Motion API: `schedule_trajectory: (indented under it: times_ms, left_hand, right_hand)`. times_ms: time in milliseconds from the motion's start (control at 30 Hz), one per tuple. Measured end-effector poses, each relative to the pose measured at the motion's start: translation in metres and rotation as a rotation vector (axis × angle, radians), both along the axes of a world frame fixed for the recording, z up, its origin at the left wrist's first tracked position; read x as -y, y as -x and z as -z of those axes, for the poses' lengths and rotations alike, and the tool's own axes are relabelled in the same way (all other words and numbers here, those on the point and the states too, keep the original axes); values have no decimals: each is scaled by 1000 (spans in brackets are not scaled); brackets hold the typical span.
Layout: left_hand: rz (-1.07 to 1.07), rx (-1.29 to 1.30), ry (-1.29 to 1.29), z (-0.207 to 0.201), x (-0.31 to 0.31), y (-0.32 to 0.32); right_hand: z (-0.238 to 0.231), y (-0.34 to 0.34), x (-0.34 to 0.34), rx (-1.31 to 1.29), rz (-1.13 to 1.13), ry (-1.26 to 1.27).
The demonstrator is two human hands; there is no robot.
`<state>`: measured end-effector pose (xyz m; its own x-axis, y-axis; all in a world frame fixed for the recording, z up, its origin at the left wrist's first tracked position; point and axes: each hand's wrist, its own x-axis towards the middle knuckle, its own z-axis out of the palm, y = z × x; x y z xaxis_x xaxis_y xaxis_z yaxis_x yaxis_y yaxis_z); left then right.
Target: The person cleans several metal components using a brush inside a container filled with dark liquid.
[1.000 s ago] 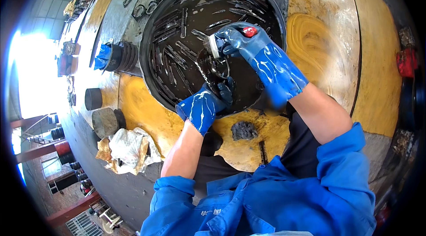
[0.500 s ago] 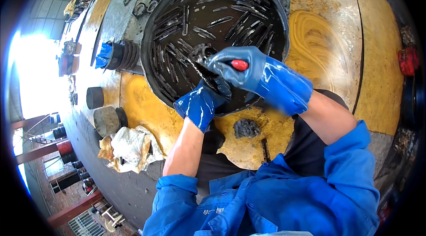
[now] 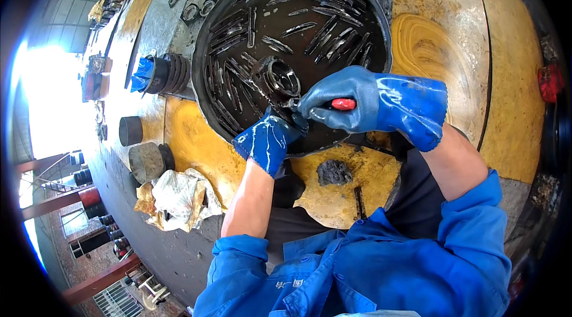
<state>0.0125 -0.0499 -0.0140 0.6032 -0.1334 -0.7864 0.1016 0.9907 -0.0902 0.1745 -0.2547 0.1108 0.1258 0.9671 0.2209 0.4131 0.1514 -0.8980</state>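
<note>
A wide round pan [image 3: 199,87] holds dark, oily liquid and many blackened metal strips [image 3: 289,0]. My left hand [image 3: 265,138], in a blue rubber glove, is closed at the pan's near side on a long dark strip with a wet, glinting edge [image 3: 260,90]. My right hand [image 3: 345,101], gloved the same, grips a tool by its red handle [image 3: 344,104]. The tool's working end meets the strip near my left fingers, and its kind is not clear. Beyond them sits a dark ring-shaped metal part [image 3: 281,77] in the pan.
Yellow-stained metal plates [image 3: 429,49] surround the pan. At the near side lie a black clump [image 3: 334,172] and a narrow dark bar [image 3: 360,202]. To the left are crumpled rags [image 3: 182,198], short cylinders [image 3: 145,162] and a stack of dark rings [image 3: 170,74]. Large nuts [image 3: 189,12] lie far left.
My right hand has moved right and slightly nearer with the red-handled tool, uncovering the ring-shaped part. My left hand has hardly moved.
</note>
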Motion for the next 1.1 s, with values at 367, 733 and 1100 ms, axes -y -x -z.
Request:
schedule_trajectory:
  times_ms: [367, 733, 1100]
  left_hand:
    - [50, -218, -325, 3, 10, -5]
    - [99, -73, -184, -10, 17, -13]
    - [111, 28, -116, -13, 14, -14]
  right_hand:
    - [2, -6, -25, -184, 62, -81]
    - [13, -45, -37, -738, 276, 82]
    - [57, -84, -31, -773, 602, 247]
